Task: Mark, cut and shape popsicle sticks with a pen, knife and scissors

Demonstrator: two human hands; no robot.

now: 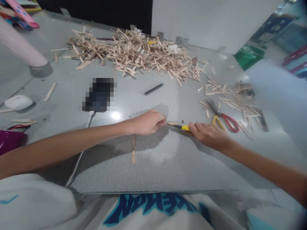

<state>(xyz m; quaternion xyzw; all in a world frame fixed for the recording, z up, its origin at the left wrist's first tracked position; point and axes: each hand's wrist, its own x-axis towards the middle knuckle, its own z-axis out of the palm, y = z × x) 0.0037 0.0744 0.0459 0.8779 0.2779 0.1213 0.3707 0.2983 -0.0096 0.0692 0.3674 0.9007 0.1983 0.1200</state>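
Observation:
My left hand (150, 122) is closed on one end of a short wooden craft stick (173, 123) above the grey tabletop. In my right hand (208, 134), the fingers wrap round the yellow handle of a utility knife (185, 127). Its blade points left and lies along the stick, close to my left fingers; whether it cuts into the wood I cannot make out. Below my left wrist, a single craft stick (133, 150) lies on the table. Just past my right hand rest scissors (222, 116) with red and yellow handles, their blades a little apart.
A large heap of cut craft sticks (144, 54) runs along the back, with more scattered pieces (240, 102) at the right. A pen (154, 89), a phone-like pixelated device (98, 95) on a white cable (80, 158) and a white mouse (18, 102) lie on the table.

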